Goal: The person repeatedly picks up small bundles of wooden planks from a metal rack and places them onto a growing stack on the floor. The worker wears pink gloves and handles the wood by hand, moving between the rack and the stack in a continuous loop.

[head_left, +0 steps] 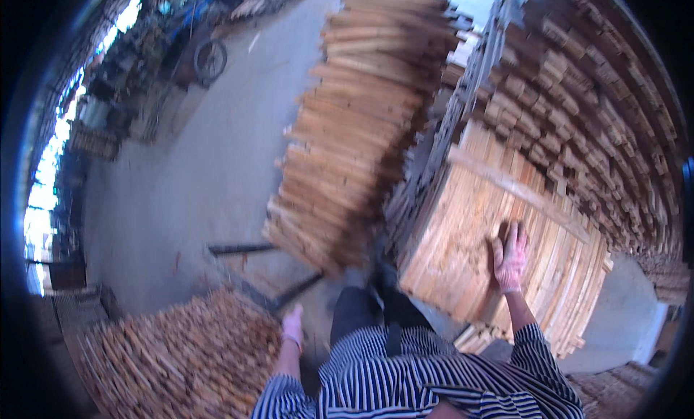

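My right hand (512, 258), in a pinkish work glove, rests on a layer of pale wooden boards (463, 235) to my right. Its fingers are apart and it grips nothing. The boards lie side by side on a stack, and a wooden crosspiece (517, 191) runs over their far part. My left hand (292, 325), gloved too, hangs low at my left side, near a dark metal frame (293, 292) and apart from the boards. It is small and blurred, so its finger pose is unclear.
A long pile of wooden strips (354, 123) stands ahead of me. More strips (181, 354) are stacked at the lower left. Tall stacks of wood (578, 130) rise along the right. Across the concrete floor (188, 180), a wheel (210, 60) stands among clutter at the far left.
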`<state>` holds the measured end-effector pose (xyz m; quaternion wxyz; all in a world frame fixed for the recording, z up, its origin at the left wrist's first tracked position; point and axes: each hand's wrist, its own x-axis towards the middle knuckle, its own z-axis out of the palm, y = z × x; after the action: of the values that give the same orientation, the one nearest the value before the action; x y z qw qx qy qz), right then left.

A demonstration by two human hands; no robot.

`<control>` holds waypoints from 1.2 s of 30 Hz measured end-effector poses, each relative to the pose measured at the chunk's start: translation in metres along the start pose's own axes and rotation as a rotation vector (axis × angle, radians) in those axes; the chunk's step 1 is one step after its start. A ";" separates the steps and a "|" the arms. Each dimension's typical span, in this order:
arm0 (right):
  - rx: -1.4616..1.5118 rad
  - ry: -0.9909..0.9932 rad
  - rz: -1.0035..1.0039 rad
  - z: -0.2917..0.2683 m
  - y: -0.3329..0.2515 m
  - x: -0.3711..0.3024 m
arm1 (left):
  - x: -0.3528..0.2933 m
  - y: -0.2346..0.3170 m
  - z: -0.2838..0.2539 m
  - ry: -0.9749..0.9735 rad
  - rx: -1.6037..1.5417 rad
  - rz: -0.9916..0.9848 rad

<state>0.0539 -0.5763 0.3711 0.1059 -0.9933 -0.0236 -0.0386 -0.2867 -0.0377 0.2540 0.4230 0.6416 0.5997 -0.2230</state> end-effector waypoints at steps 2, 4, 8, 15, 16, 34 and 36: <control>-0.027 0.160 -0.104 -0.004 -0.006 0.013 | -0.001 0.024 0.025 -0.036 -0.302 0.008; 0.181 0.266 -0.213 -0.016 -0.065 0.040 | 0.032 0.007 0.020 -0.004 -0.346 -0.103; 0.415 0.233 -0.157 -0.035 -0.183 0.103 | 0.058 0.069 0.021 0.078 -0.130 0.096; 0.748 -0.136 0.221 0.092 -0.323 0.202 | 0.144 0.164 0.001 -0.069 -0.295 0.154; 0.725 -0.179 0.282 0.119 -0.324 0.210 | 0.156 0.193 0.003 -0.135 -0.281 0.158; 1.304 -0.763 0.953 0.605 -0.254 0.243 | 0.490 0.352 0.245 -0.404 -0.993 -0.225; 1.323 -0.752 0.946 0.633 -0.234 0.245 | 0.497 0.362 0.274 -0.441 -1.090 -0.148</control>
<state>0.3301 -0.2041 -0.1773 0.6470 -0.5819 0.3377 0.3586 0.2107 0.0572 -0.1898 0.7895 0.2267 0.5690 -0.0398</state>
